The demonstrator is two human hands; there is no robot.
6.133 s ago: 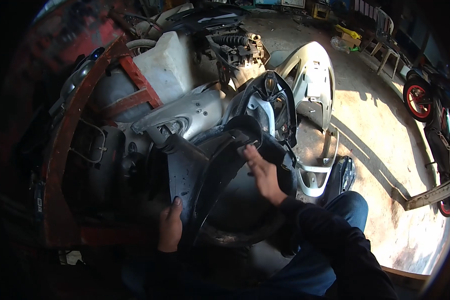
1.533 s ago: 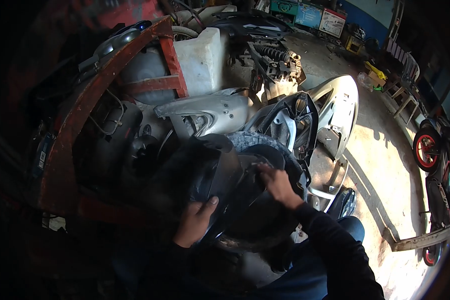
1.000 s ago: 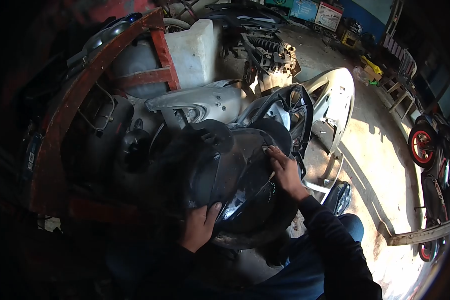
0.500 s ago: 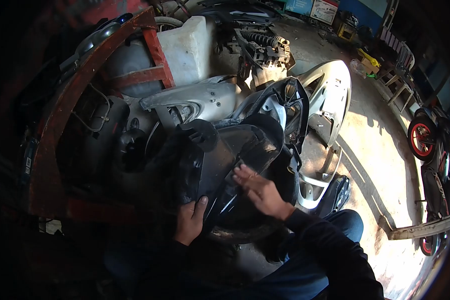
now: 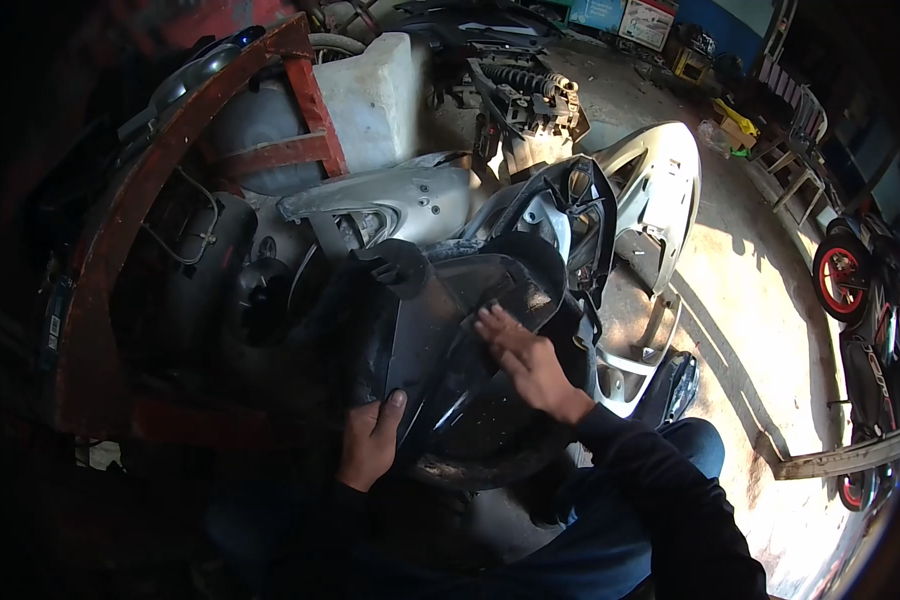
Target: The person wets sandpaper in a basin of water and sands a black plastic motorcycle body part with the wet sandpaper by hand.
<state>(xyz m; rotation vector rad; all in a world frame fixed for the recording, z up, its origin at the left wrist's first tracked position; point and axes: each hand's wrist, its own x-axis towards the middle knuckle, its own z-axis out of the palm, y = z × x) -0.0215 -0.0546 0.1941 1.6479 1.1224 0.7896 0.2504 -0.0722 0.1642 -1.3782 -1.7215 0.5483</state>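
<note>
A black plastic motorcycle body panel (image 5: 440,310) lies in front of me, above my lap, its surface dusty and partly shiny. My left hand (image 5: 372,440) grips its near left edge, thumb on top and fingers hidden beneath. My right hand (image 5: 530,368) rests on the panel's right part, fingers stretched out and lying against the surface. Whether anything thin is under those fingertips, I cannot tell. Just beyond the panel lie a silver-grey fairing (image 5: 400,205) and a dark front fairing piece (image 5: 585,205).
A red metal frame (image 5: 120,210) curves along the left. Farther back stand a concrete block (image 5: 370,95) and a motorcycle part with a coil spring (image 5: 530,100). A pale body panel (image 5: 660,190) leans at right; a motorcycle with a red-rimmed wheel (image 5: 840,280) stands beyond.
My right hand has slid slightly up and to the right across the panel. My left hand keeps its hold, shifted a little left in view.
</note>
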